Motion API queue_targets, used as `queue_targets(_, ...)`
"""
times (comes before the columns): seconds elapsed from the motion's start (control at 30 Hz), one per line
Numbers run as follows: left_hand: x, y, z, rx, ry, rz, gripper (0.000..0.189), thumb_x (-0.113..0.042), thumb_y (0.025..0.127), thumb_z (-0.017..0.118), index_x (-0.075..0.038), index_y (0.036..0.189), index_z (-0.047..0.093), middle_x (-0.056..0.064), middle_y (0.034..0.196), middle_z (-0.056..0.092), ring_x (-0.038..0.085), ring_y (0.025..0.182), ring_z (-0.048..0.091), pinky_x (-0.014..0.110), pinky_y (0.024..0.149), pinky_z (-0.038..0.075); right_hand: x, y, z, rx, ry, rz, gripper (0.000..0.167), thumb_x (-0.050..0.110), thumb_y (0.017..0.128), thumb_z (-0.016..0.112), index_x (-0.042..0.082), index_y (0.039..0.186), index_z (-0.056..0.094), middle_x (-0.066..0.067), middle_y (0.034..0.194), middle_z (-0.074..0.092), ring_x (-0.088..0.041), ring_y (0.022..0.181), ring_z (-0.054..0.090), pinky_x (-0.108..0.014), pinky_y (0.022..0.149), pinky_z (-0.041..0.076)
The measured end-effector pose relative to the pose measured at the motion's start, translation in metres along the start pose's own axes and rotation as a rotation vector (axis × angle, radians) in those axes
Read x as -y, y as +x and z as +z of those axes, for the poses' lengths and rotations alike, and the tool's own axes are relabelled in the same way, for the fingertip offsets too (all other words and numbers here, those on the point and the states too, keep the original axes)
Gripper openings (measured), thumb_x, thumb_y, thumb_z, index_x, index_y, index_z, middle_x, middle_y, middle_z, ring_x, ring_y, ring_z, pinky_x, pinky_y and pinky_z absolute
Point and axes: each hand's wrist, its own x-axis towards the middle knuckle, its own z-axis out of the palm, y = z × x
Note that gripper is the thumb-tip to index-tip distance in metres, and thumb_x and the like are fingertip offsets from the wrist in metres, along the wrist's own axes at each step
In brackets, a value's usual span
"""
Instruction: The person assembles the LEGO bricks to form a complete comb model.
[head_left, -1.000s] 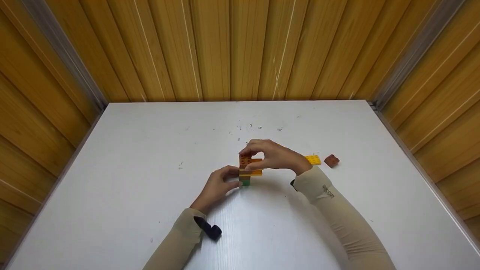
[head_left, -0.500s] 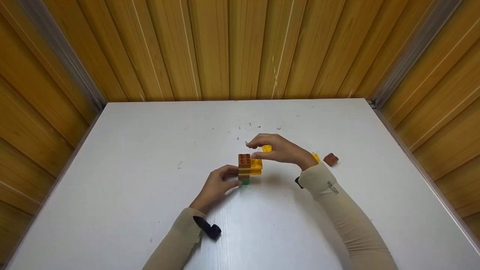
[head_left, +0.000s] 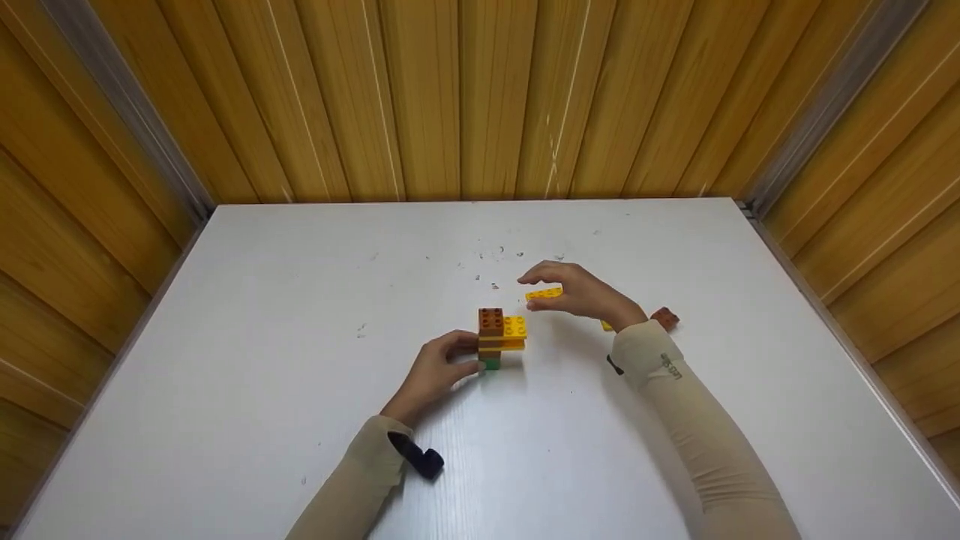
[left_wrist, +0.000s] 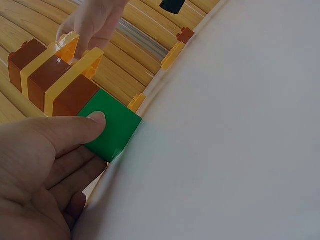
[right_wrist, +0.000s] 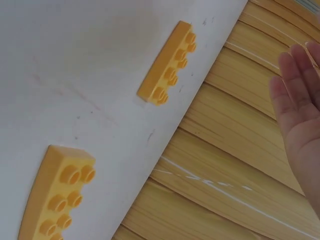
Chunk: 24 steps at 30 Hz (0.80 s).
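Note:
My left hand [head_left: 431, 369] grips a stack of toy building bricks low down, thumb on the green brick [left_wrist: 114, 125] at its base. Above the green, brown bricks alternate with yellow ones that jut out to the right. A brown brick [head_left: 490, 319] tops the stack, beside the exposed studs of the upper yellow brick [head_left: 515, 325]. My right hand [head_left: 581, 291] hovers to the right, thumb and fingers apart, holding nothing. In the head view it partly covers a yellow brick [head_left: 541, 293] lying on the table.
Another yellow brick [head_left: 607, 325] lies mostly hidden behind the right wrist, with a loose brown brick [head_left: 666, 317] beyond it. The right wrist view shows two yellow bricks [right_wrist: 167, 62] on the white table [head_left: 300, 262]. Wood-look panels [head_left: 420, 97] enclose the back and sides.
My right hand has let go of the brown brick on top of the stack and moved right and away from it. The left hand has stayed on the stack.

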Motion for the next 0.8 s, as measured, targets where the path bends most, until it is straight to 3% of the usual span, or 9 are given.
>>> queue_targets(0.27,0.000,-0.001,0.000,0.000,-0.012,0.003,0.038,-0.012,0.084,0.074,-0.016,0.120,0.063,0.001,0.119,0.067,0.017,0.113,0.061,0.038,0.105,0.045,-0.021,0.001,0.000,-0.008,-0.029,0.094,0.048,0.023,0.086,0.072,0.006,0.129,0.059,-0.013,0.131,0.059,-0.031,0.122,0.052,-0.052,0.106,0.041)
queue_targets(0.57,-0.001,-0.001,0.000,0.004,-0.007,-0.041,0.039,-0.013,0.083,0.074,-0.018,0.120,0.063,-0.003,0.119,0.067,0.014,0.114,0.060,0.036,0.107,0.043,-0.034,0.005,0.001,0.018,-0.027,0.177,0.050,0.018,0.086,0.072,0.005,0.132,0.057,-0.012,0.136,0.055,-0.031,0.132,0.045,-0.050,0.112,0.034)
queue_targets(0.8,0.000,0.000,-0.001,0.004,-0.015,-0.031,0.038,-0.014,0.084,0.074,-0.017,0.121,0.063,-0.002,0.119,0.066,0.015,0.115,0.060,0.038,0.108,0.042,-0.041,0.008,0.004,0.039,-0.033,0.249,0.048,0.015,0.088,0.070,0.007,0.133,0.056,-0.011,0.140,0.053,-0.031,0.134,0.042,-0.050,0.114,0.032)
